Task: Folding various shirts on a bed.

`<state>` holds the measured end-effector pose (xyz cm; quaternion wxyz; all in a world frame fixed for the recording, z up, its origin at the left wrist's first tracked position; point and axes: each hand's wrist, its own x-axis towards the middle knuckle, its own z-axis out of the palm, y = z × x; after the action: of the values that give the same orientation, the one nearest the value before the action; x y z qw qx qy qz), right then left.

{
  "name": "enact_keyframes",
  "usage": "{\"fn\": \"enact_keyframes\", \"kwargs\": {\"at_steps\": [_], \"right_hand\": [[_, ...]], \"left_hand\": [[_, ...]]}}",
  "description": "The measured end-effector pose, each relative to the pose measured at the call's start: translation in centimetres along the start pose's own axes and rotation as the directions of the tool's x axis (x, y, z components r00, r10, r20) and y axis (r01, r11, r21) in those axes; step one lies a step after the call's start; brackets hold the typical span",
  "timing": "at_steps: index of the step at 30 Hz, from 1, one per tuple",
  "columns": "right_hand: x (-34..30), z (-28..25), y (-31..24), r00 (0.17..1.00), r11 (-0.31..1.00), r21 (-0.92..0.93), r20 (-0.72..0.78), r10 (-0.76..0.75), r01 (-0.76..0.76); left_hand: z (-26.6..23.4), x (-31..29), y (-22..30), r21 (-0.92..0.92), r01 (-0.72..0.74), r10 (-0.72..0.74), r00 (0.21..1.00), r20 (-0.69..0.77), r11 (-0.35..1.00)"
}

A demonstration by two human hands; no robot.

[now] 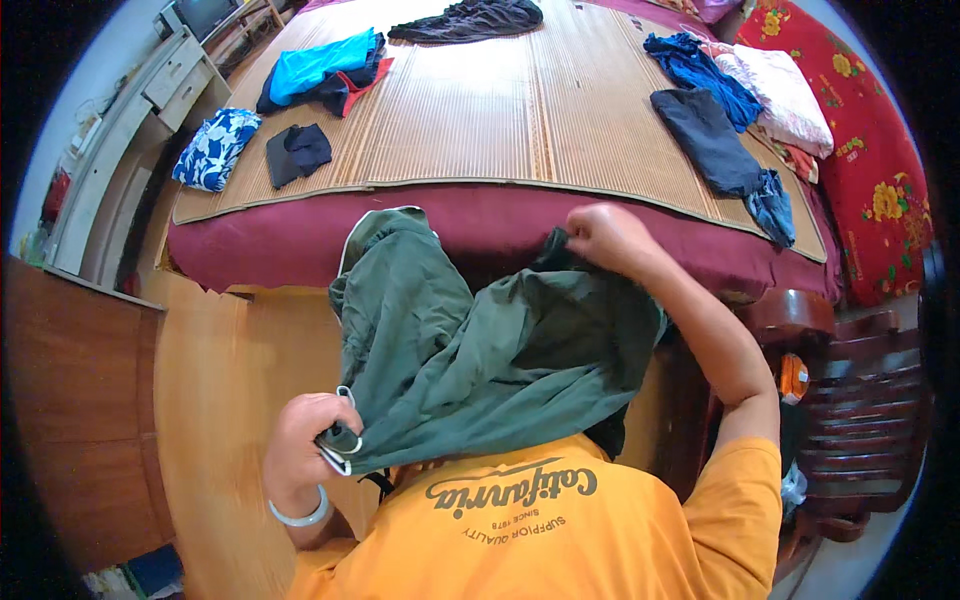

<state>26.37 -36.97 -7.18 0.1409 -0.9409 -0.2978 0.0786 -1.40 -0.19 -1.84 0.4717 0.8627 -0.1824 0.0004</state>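
A dark green garment (pixel 470 340) with white piping hangs spread between my two hands, in front of my body. Its folds hide whether it is trousers or a top. At the lower left, my left hand (pixel 305 440) is closed round a bunched, white-edged part of it. My right hand (pixel 605 238), farther off by the bed's edge, pinches a dark edge of the same cloth. The garment's far left part rises against the side of the bed.
Ahead is a bed with a woven mat (pixel 500 120). Blue patterned cloth (pixel 215 148), a small dark folded piece (pixel 298 155) and a bright blue garment (pixel 320 68) lie left. Dark trousers (pixel 708 140) lie right. A wooden chair (pixel 860 420) stands at right, a brown cabinet (pixel 80 400) at left.
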Motion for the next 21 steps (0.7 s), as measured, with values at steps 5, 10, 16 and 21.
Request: {"fn": "enact_keyframes", "kwargs": {"at_steps": [5, 10, 16, 21], "right_hand": [[-1.5, -10.9, 2.8, 0.653, 0.642, 0.706, -0.642, 0.401, 0.300], [-8.5, -10.7, 11.3, 0.709, 0.435, 0.883, -0.419, 0.566, 0.175], [-14.7, -3.7, 14.0, 0.703, 0.278, 0.956, -0.136, 0.699, -0.092], [-17.5, -1.0, 13.9, 0.736, -0.023, 0.998, 0.053, 0.675, -0.051]], "left_hand": [[-0.8, -1.4, 0.2, -0.064, 0.057, -0.072, 0.963, -0.261, 0.996], [1.2, 1.1, -0.3, -0.248, 0.047, -0.125, 0.943, -0.307, 0.968], [2.6, 2.9, -1.6, 0.041, 0.123, -0.118, 0.988, -0.102, 0.992], [2.9, 3.2, -0.4, 0.052, 0.141, -0.136, 0.987, -0.084, 0.989]]}}
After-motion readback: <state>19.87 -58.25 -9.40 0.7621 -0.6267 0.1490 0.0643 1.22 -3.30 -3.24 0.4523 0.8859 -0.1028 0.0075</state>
